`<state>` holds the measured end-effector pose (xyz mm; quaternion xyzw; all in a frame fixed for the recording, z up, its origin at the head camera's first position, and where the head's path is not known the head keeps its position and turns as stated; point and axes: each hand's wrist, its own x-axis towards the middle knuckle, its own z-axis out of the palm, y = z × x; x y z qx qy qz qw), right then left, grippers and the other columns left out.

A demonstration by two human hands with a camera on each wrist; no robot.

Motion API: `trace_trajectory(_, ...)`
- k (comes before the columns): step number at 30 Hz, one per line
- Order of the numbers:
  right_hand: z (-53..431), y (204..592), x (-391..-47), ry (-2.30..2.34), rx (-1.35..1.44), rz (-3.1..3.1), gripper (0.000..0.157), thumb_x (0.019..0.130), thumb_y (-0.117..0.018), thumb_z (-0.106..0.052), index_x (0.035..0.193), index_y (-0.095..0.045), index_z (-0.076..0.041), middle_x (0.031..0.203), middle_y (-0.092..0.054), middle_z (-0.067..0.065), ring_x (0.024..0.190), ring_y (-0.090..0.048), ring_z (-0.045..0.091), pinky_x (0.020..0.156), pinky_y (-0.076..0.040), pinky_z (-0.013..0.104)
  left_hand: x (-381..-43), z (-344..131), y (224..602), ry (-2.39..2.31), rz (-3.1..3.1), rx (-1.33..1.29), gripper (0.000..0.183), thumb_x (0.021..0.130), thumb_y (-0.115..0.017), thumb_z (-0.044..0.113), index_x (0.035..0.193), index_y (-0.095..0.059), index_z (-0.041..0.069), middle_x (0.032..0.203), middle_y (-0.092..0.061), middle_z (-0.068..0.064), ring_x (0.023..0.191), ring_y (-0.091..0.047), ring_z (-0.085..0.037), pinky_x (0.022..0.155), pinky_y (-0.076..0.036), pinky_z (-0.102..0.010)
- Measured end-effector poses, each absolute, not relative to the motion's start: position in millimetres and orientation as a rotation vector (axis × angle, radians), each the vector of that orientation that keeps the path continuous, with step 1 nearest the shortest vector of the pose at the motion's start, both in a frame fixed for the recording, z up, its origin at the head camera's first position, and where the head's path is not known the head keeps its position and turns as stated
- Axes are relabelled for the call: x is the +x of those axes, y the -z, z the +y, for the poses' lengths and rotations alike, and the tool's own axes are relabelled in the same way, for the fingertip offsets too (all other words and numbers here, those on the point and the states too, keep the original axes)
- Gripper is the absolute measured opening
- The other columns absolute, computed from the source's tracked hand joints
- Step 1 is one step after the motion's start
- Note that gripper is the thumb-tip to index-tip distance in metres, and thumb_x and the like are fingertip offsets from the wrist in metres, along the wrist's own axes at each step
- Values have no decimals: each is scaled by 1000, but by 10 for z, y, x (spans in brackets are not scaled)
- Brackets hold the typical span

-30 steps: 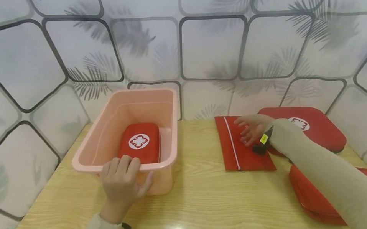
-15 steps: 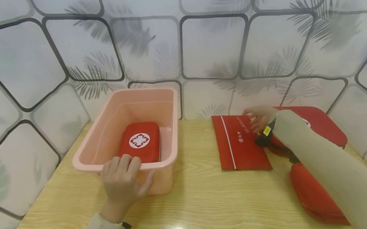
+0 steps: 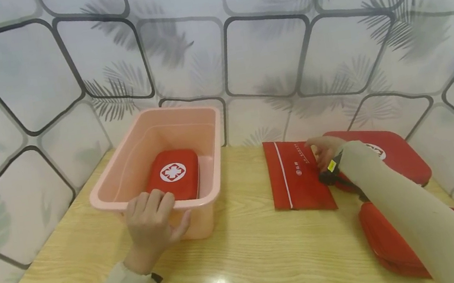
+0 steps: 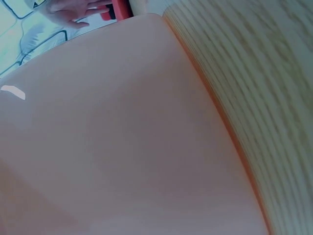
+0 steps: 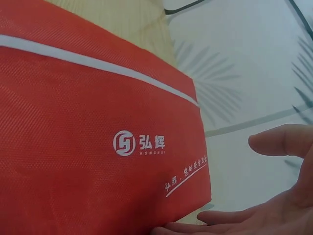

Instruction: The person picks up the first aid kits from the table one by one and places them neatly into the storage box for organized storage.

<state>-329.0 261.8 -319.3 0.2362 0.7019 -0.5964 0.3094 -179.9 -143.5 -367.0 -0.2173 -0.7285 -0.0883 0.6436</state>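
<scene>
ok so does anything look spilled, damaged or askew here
Nothing stands out: no visible spill or tear. The pink plastic tub stands upright, and the flat red fabric pouch looks intact. A beige sleeve partly hides the rounded red case at the head view's lower right, so I can't fully judge that.

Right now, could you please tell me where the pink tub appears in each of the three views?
Head: the pink tub stands left of centre, the left hand gripping its near rim.
Left wrist: the pink tub fills most of the picture, all but the top left corner and the right side.
Right wrist: not in it.
Shared landmark: the wooden table, at the bottom, on the right and at the top respectively.
</scene>
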Motion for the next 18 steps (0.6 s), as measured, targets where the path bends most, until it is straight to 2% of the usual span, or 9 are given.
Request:
trace_trajectory(4, 2634, 3240, -3316, 1529, 615, 1895, 68, 93, -46, -29, 145, -7, -6, 115, -33, 8, 93, -40, 16, 91, -36, 28, -1795, -1431, 3670, 208, -1668, -496, 54, 90, -37, 49, 65, -47, 3, 59, -47, -11, 51, -41, -28, 48, -28, -38)
trace_trajectory(7, 2646, 3260, -3333, 1489, 519, 1865, 81, 95, -37, -28, 144, 20, 1, 136, -20, 22, 115, -38, 25, 111, -27, 37, -1789, -1430, 3672, 210, -1671, -494, 53, 90, -37, 49, 65, -48, 3, 59, -47, -11, 51, -41, -29, 48, -28, -38)
trace_trajectory(9, 2655, 3281, -3338, 1477, 486, 1850, 82, 95, -34, -27, 141, 28, 1, 151, 5, 28, 139, -20, 34, 118, -11, 46, -1784, -1430, 3673, 208, -1673, -494, 53, 90, -38, 49, 65, -48, 4, 59, -47, -11, 51, -41, -29, 48, -28, -38)
trace_trajectory(10, 2654, 3288, -3334, 1493, 489, 1835, 82, 96, -33, -27, 140, 31, -1, 153, 19, 24, 144, 0, 37, 117, -3, 52, -1782, -1430, 3672, 206, -1675, -493, 53, 90, -38, 49, 65, -48, 4, 60, -47, -11, 51, -41, -29, 48, -28, -37)
trace_trajectory(11, 2648, 3297, -3327, 1522, 514, 1816, 82, 96, -34, -26, 140, 31, -3, 153, 24, 19, 144, 1, 37, 117, 0, 51, -1783, -1430, 3673, 203, -1675, -494, 53, 90, -38, 49, 65, -48, 4, 60, -47, -11, 51, -41, -29, 48, -28, -37)
trace_trajectory(13, 2639, 3309, -3311, 1553, 553, 1812, 83, 95, -36, -26, 141, 30, -4, 154, 18, 19, 141, -17, 36, 118, -2, 49, -1782, -1432, 3671, 199, -1680, -495, 52, 90, -38, 49, 65, -48, 3, 60, -47, -11, 51, -41, -29, 48, -28, -37)
trace_trajectory(15, 2622, 3295, -3271, 1581, 620, 1842, 84, 95, -41, -28, 146, 22, -8, 149, -9, 16, 118, -38, 24, 113, -21, 39, -1786, -1434, 3668, 197, -1684, -496, 52, 89, -38, 48, 65, -47, 3, 60, -47, -11, 51, -41, -29, 48, -28, -37)
trace_trajectory(16, 2600, 3256, -3232, 1618, 669, 1831, 78, 94, -45, -28, 149, 8, -10, 139, -26, 12, 102, -44, 19, 104, -32, 33, -1790, -1435, 3667, 194, -1683, -494, 52, 89, -38, 48, 65, -47, 3, 59, -47, -11, 50, -41, -29, 47, -28, -37)
trace_trajectory(18, 2567, 3185, -3188, 1658, 735, 1814, 75, 94, -49, -30, 150, -1, -17, 123, -36, 3, 80, -49, 13, 82, -44, 25, -1797, -1436, 3665, 195, -1685, -492, 52, 89, -38, 48, 65, -47, 3, 59, -47, -11, 50, -41, -29, 47, -28, -37)
